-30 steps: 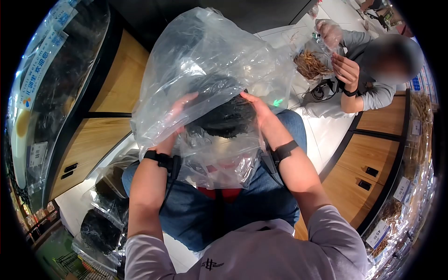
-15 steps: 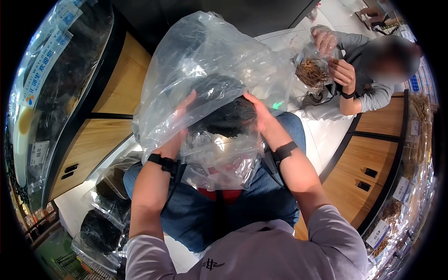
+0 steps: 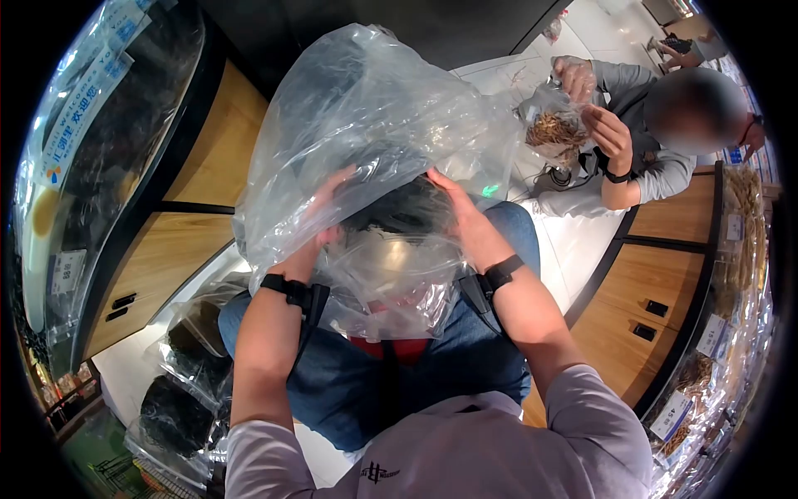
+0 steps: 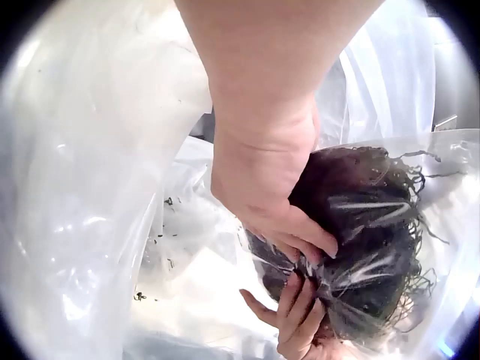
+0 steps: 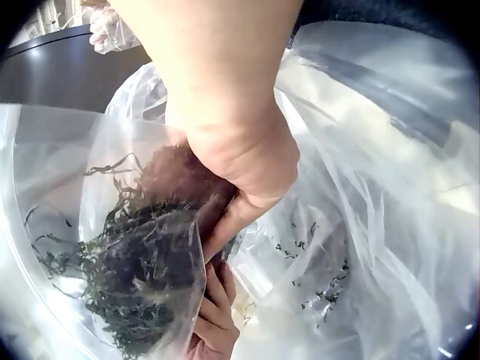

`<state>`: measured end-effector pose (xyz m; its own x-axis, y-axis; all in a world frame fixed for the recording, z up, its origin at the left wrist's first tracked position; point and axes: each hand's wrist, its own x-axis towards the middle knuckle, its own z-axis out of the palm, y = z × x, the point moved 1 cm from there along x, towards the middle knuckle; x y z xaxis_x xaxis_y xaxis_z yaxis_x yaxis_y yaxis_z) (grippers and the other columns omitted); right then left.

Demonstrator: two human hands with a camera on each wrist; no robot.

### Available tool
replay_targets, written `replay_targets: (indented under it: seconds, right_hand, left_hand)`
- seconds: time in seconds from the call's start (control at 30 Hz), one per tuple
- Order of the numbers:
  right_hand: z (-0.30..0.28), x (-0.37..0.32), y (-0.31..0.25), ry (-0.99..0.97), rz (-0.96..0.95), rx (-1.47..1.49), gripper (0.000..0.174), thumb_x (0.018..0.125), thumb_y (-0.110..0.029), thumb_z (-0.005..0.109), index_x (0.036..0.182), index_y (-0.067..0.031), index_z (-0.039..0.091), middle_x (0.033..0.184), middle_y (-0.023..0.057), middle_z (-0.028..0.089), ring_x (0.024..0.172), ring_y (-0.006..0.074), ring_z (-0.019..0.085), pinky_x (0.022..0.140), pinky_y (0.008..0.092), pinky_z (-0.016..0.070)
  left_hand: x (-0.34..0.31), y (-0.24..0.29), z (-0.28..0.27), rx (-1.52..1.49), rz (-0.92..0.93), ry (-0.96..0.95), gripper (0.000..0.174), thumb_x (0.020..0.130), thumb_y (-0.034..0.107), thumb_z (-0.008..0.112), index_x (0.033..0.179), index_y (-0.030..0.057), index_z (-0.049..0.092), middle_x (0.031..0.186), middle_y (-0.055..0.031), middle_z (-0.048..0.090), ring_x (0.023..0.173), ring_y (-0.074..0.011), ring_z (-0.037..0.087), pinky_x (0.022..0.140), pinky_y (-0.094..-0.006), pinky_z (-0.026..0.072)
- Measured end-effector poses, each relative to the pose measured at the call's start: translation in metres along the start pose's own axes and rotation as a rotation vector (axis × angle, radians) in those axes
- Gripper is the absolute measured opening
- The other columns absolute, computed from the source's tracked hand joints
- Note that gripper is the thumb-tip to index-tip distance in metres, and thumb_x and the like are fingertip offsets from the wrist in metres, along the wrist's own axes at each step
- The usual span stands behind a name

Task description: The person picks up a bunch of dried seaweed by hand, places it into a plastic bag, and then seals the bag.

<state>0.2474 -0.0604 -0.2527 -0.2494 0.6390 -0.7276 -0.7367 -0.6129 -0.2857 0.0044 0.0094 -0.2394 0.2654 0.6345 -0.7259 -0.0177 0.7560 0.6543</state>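
Observation:
A clear inner bag [image 4: 442,187] with a dark, stringy dried mass like shredded seaweed [image 4: 360,247] lies between both hands. In the head view it sits over the lap, inside the mouth of a large clear plastic bag [image 3: 332,91]. My left hand [image 4: 274,180] grips one side of the inner bag, its fingertips pressing the film near the middle. From the opposite side my right hand [image 5: 247,169] holds it, fingers curled round the edge. The fingertips of both hands almost meet below the dark mass. Film from the large bag covers part of the left hand in the head view.
More bags of dark goods [image 3: 174,412] lie on the floor at left. Wooden cabinets [image 3: 166,266] with display bins flank both sides. At upper right another person [image 3: 657,166] handles a bag of brown dried strips [image 3: 555,133]. Loose dark bits [image 5: 330,289] lie in the large bag.
Both hands keep their hold and shift only slightly. The dark mass shows less beneath the film than before. The other person's bag of brown strips has moved a little.

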Motion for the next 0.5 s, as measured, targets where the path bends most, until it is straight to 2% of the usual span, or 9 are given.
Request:
replay_targets:
  seconds: [0.03,0.1,0.13,0.2,0.3,0.43,0.5]
  right_hand:
    - [0.0,0.0,0.0,0.0,0.002,-0.002,0.036,0.088,-0.04,0.07,0.102,-0.0071,0.069,0.098,0.0078,0.072,0.09,0.0234,0.07,0.082,0.0404,0.0574]
    - [0.001,-0.001,-0.001,-0.071,-0.019,0.042,0.033,0.089,-0.035,0.069,0.102,-0.0046,0.068,0.096,0.0113,0.072,0.087,0.026,0.071,0.08,0.0416,0.0584]
    - [0.001,-0.001,-0.002,-0.073,-0.017,0.041,0.033,0.089,-0.035,0.069,0.102,-0.0046,0.068,0.096,0.0113,0.072,0.087,0.026,0.071,0.08,0.0416,0.0584]
    - [-0.002,0.0,-0.004,-0.148,-0.016,0.054,0.029,0.09,-0.028,0.068,0.102,-0.0015,0.067,0.098,0.0144,0.072,0.087,0.0279,0.071,0.081,0.042,0.0584]
    - [-0.006,0.009,-0.001,-0.127,-0.037,0.029,0.028,0.09,-0.025,0.068,0.102,-0.0004,0.066,0.098,0.015,0.071,0.087,0.0286,0.071,0.081,0.0424,0.0585]
    - [-0.007,0.011,-0.002,-0.134,-0.056,-0.028,0.028,0.09,-0.024,0.068,0.103,0.0,0.065,0.099,0.0135,0.071,0.087,0.0274,0.071,0.082,0.041,0.058]
    - [-0.008,0.015,0.001,0.019,-0.15,-0.057,0.028,0.091,-0.026,0.068,0.104,-0.0014,0.065,0.1,0.0124,0.071,0.088,0.0259,0.07,0.082,0.0391,0.0571]
  left_hand:
    - [0.006,-0.005,-0.004,-0.002,0.0,0.002,0.074,0.083,0.055,0.069,0.136,0.0052,0.054,0.137,-0.0131,0.052,0.123,-0.0236,0.047,0.104,-0.0343,0.0345]
    - [0.011,-0.009,-0.009,-0.054,0.07,-0.034,0.05,0.085,0.031,0.073,0.124,0.0016,0.06,0.124,-0.0112,0.063,0.115,-0.021,0.057,0.1,-0.0309,0.043]
    - [0.014,-0.011,-0.012,-0.055,0.071,-0.031,0.05,0.085,0.031,0.073,0.124,0.0016,0.06,0.124,-0.0112,0.063,0.115,-0.021,0.057,0.1,-0.0309,0.043]
    - [0.015,-0.014,-0.012,-0.253,-0.14,-0.16,0.042,0.084,0.027,0.073,0.116,0.002,0.063,0.113,-0.0102,0.068,0.105,-0.0214,0.063,0.095,-0.0321,0.0477]
    - [0.008,-0.01,-0.009,-0.243,-0.088,-0.08,0.045,0.084,0.027,0.074,0.118,0.0009,0.062,0.112,-0.0113,0.068,0.1,-0.0232,0.066,0.091,-0.0359,0.0525]
    - [-0.021,0.013,0.005,-0.227,-0.108,0.02,0.045,0.086,0.031,0.073,0.118,0.0009,0.061,0.113,-0.0119,0.068,0.1,-0.0244,0.066,0.087,-0.0418,0.0549]
    - [-0.052,0.029,0.019,-0.234,-0.099,-0.155,0.045,0.087,0.034,0.073,0.117,0.0031,0.061,0.11,-0.0118,0.068,0.095,-0.0241,0.067,0.077,-0.0434,0.0571]
